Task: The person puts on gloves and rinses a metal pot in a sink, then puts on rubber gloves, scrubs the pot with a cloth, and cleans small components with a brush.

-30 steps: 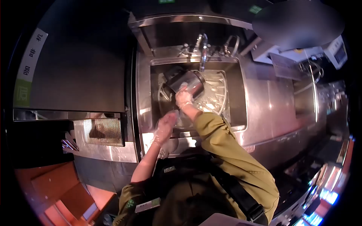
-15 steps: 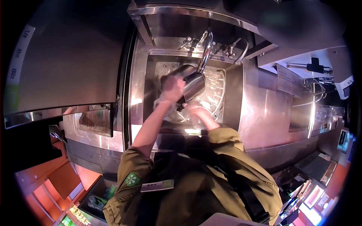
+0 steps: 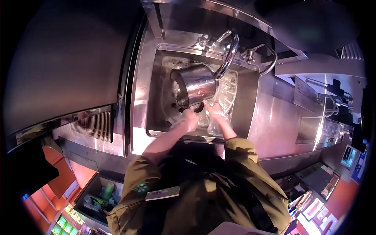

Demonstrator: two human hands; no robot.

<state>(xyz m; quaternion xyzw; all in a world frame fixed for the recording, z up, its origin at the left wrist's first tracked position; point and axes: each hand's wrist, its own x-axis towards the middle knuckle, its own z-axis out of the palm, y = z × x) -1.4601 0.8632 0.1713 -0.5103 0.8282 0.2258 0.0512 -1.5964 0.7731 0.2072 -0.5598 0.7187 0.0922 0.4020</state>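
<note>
A shiny metal pot (image 3: 199, 83) lies tilted on its side in the steel sink (image 3: 243, 98), its mouth facing left. At the pot's near side, my left hand (image 3: 190, 118) is closed round its dark handle. Just right of it, my right hand (image 3: 215, 109) is by the pot's lower right edge with its fingers drawn together; what they hold, if anything, is too small to make out. Both hands seem to wear clear plastic gloves. Under the pot is a round wire rack (image 3: 229, 92), wet and glossy. The curved faucet (image 3: 232, 53) ends at the pot's base.
A second tap (image 3: 270, 58) stands behind the sink's right corner. The steel counter (image 3: 272, 117) extends right towards a perforated metal panel (image 3: 304, 94). To the left are a large dark machine (image 3: 66, 62) and a ribbed tray (image 3: 94, 126). A bin (image 3: 100, 194) with cups stands lower left.
The pot has turned so its mouth faces left, and its handle has come toward me. My left hand has moved from the pot's left side down to the handle. The view has shifted.
</note>
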